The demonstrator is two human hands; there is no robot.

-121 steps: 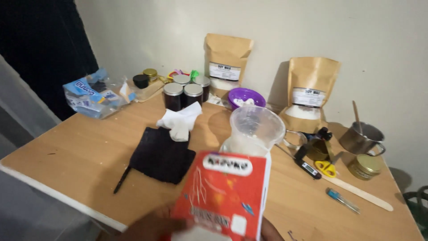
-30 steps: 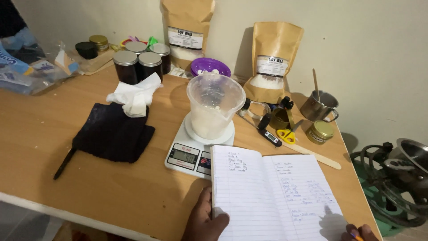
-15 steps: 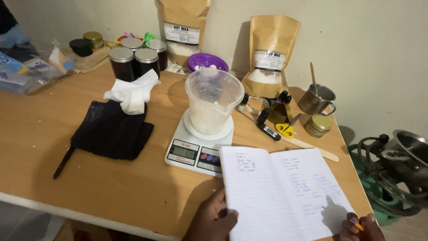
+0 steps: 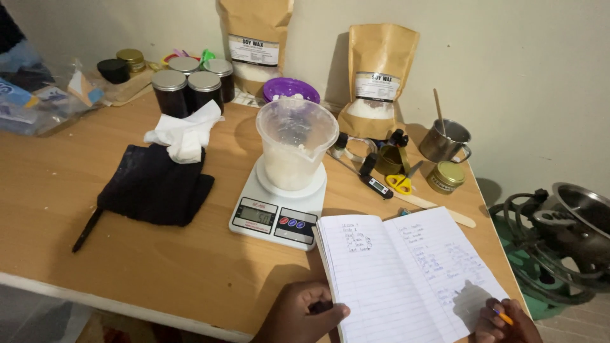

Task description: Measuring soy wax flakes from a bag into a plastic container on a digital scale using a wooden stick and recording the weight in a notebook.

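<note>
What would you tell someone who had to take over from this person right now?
Left hand: resting on the lower left edge of the open notebook, holding it flat; something dark sits under the fingers.
Right hand: at the notebook's lower right corner, holding an orange pencil.
The notebook lies on the table, in front of the white kitchen scale.
A clear jug partly filled with white flakes stands on the scale, and the display is lit.
Done: jug loaded, both pages carry writing.
Left: the pencil tip is not on the paper yet.
</note>
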